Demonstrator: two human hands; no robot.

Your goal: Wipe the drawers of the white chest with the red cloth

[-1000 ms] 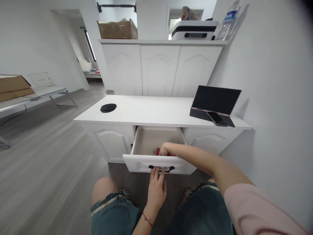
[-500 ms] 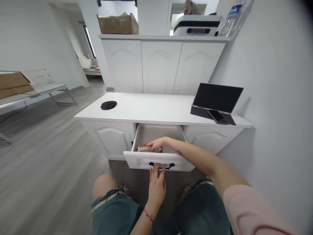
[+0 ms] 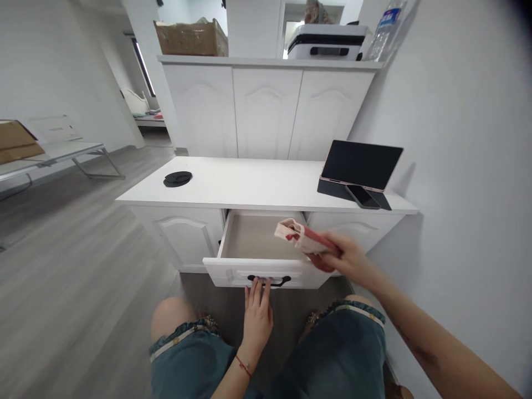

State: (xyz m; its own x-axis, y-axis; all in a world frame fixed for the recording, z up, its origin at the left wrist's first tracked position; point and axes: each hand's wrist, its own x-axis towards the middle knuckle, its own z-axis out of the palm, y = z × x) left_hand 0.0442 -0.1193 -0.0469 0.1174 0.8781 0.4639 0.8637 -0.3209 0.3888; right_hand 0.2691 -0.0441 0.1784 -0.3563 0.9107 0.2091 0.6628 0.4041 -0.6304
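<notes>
My right hand (image 3: 347, 257), slightly blurred, grips a red and pale pink folded item (image 3: 305, 238), perhaps of cloth; its exact kind is unclear. It is held above the right front part of a pulled-out white drawer (image 3: 257, 244), whose visible inside shows only its bare bottom. At the drawer's front, my left hand (image 3: 258, 318) has its fingers hooked on the black handle (image 3: 282, 281). A red bracelet circles the left wrist.
On the white countertop (image 3: 233, 185) stand a tablet (image 3: 361, 165) and a phone (image 3: 362, 197) at right, and a flat black round object (image 3: 178, 178) at left. A cardboard box (image 3: 191, 39), a white case (image 3: 326, 41) and a plastic bottle (image 3: 384, 33) sit on the upper ledge.
My right hand has lifted the red and pink item out of the drawer and moved it to the right. My left hand stays at the handle, and the drawer remains pulled out.
</notes>
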